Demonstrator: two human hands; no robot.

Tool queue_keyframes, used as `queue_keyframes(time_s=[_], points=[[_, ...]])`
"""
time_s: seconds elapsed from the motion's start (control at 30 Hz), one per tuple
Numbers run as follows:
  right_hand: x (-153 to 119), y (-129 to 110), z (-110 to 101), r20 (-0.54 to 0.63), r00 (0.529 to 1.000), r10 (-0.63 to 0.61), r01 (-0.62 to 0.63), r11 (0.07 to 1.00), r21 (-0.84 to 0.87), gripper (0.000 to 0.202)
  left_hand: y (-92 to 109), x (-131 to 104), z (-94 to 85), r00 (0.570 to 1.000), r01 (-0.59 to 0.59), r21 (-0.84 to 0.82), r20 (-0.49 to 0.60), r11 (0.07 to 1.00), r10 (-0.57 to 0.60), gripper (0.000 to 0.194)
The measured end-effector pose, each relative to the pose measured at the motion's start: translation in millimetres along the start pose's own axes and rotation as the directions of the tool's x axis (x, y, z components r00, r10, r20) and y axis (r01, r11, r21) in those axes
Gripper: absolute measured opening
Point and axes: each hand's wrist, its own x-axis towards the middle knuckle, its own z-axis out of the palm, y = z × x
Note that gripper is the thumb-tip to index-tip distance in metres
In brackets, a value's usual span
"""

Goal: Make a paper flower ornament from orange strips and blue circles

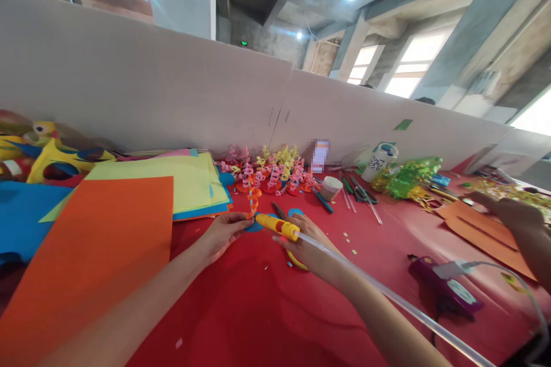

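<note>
My left hand (227,234) pinches the lower end of an upright craft piece, an orange paper spiral (253,202) around a thin stem. Under it lies a blue paper disc (255,226). My right hand (310,245) is wrapped round a yellow glue gun (278,226), its tip pointing left at the base of the spiral, close to my left fingertips. A long clear glue stick (365,278) runs from the back of the gun toward the lower right. Whether the tip touches the piece is too small to tell.
Orange sheets (124,241) and yellow-green sheets (172,178) lie left. Behind are pink and yellow spirals (275,175), a white tub (331,188), scissors (365,190) and a cup (379,161). A purple power block (445,287) with a cable sits right, near another person's hand (512,212).
</note>
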Motion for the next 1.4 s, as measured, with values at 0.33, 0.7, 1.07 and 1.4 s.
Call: queue_keyframes(time_s=[0.33, 0.7, 1.07, 1.4], points=[[1.1, 0.5, -1.9, 0.025, 0.999, 0.022, -0.022, 1.000, -0.018, 0.027, 0.8, 0.6, 0.4, 1.000, 0.012, 0.013, 0.004, 1.000, -0.012, 0.020], [-3.1, 2.8, -7.4, -0.019, 0.997, 0.070, -0.069, 0.995, 0.073, 0.024, -0.3, 1.9, -2.4, 1.000, -0.003, 0.013, 0.021, 1.000, 0.002, 0.020], [-14.0, 21.6, -25.8, -0.042, 0.968, 0.247, -0.226, 0.934, 0.278, 0.031, 0.4, 1.4, -3.2, 0.998, -0.035, 0.039, 0.056, 0.999, 0.033, 0.021], [-21.5, 75.5, -41.0, 0.160, 0.732, 0.662, -0.560, 0.451, 0.695, 0.023, -0.9, 0.4, -1.4, 0.997, -0.075, 0.012, 0.018, 0.997, 0.074, 0.029]])
